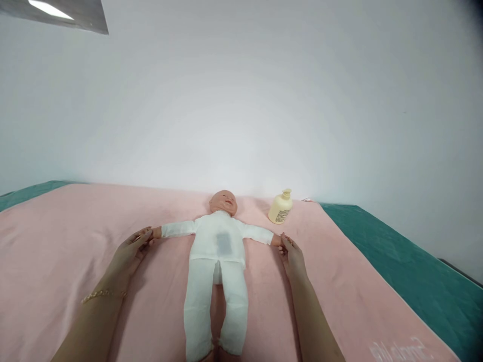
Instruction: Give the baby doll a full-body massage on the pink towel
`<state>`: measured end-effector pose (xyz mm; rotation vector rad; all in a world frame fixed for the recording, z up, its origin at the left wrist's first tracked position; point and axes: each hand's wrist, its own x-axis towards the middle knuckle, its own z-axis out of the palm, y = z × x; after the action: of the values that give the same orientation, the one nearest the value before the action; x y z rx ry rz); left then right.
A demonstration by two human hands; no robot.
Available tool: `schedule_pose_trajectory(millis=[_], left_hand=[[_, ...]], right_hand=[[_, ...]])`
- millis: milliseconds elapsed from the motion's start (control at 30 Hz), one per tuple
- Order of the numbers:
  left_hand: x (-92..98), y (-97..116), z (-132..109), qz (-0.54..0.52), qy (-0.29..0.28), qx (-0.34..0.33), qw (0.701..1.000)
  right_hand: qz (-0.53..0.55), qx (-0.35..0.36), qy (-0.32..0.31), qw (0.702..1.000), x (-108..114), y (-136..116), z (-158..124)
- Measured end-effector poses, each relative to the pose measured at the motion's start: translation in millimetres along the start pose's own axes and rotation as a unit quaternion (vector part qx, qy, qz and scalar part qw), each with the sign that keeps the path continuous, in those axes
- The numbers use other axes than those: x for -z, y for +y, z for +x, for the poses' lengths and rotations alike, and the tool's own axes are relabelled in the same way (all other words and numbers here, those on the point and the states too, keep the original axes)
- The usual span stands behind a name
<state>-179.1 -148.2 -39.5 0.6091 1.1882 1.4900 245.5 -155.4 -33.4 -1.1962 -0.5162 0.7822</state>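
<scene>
Left hand [130, 251] and right hand [293, 256] each hold the end of one of the doll's [211, 251] arms between thumb and fingers. I judge the step in hand as keeping those arms outspread, toward 9 and 3 o'clock; my next move seems to call for a light, even grip. Face up on the pink blanket [339, 281], the doll's long axis runs 12 to 6, head at 12. A bottle [280, 208] stands at 3 o'clock from its head.

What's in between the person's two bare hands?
In the head view, a bald baby doll in white clothes lies between them, arms outstretched: the left hand holds one of its hands, the right hand the other.
</scene>
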Motion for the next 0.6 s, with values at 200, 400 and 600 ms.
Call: schedule_pose_trajectory(millis=[200, 400, 600], left_hand=[[-1.7, 1.2, 1.4, -0.003, 0.024, -0.019, 1.000], [-2.6, 2.1, 1.1, -0.002, 0.041, -0.023, 0.999], [-4.5, 0.6, 3.8, -0.028, 0.055, -0.016, 0.998]], right_hand=[[-0.019, -0.033, -0.011, 0.999, 6.1, 3.7, 10.0], [-0.041, -0.055, -0.022, 0.997, 11.5, 5.2, 17.2], [-0.039, -0.021, -0.019, 0.999, 7.8, 7.4, 9.4]])
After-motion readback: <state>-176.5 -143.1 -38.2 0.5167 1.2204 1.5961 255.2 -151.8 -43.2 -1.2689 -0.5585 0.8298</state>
